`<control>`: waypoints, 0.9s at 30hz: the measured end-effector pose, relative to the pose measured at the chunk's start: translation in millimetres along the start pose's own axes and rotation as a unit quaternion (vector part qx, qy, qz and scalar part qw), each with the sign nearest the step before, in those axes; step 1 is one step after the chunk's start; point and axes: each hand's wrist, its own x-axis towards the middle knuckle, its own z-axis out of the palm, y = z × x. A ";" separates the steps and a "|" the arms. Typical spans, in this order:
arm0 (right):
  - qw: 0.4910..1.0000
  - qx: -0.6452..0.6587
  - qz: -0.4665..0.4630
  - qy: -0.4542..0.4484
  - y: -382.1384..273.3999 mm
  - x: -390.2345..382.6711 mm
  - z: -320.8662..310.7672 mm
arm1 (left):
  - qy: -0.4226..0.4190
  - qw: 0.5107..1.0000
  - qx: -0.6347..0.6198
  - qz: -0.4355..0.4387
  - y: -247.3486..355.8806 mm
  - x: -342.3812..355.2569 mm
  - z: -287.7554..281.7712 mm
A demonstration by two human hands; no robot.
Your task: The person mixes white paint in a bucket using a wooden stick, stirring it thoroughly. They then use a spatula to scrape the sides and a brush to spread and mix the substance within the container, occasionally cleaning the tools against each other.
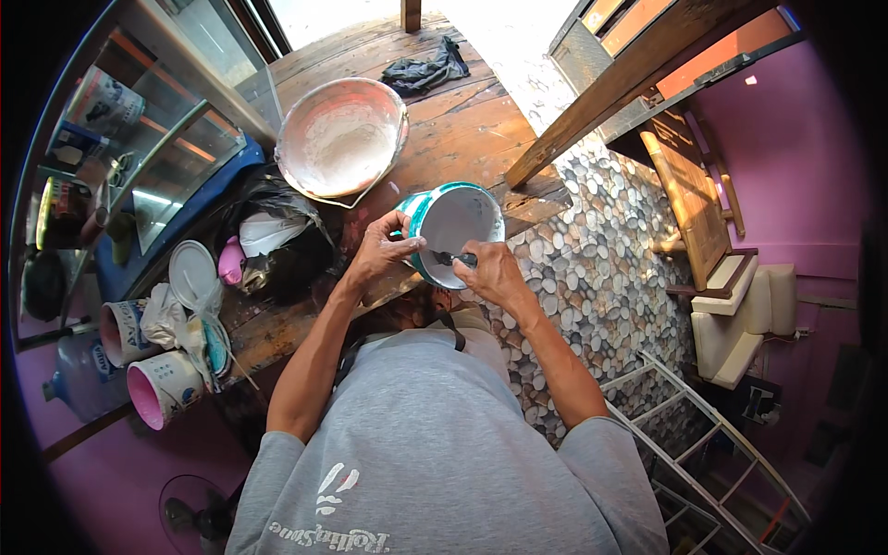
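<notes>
— So, where is the paint bucket (455,222)?
— Tilted at the wooden counter (462,139) edge. Left hand (381,248) pinches its rim; right hand (488,270) is closed around a dark tool (450,258).
— Heavy?
— Probably light, stiff plastic, slippery with paint; hold the rim.

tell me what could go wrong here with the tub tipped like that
The tub is tilted on the table edge, steadied only by the left hand; it could slip off. The right hand works a dark tool inside, so a hard push might flick white paste out. The pan of powder sits close and could get knocked.
</notes>
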 end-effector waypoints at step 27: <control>0.995 0.060 0.076 0.009 -2.0 21.7 -2.0 | 0.035 0.999 -0.003 0.002 -0.3 -2.1 4.6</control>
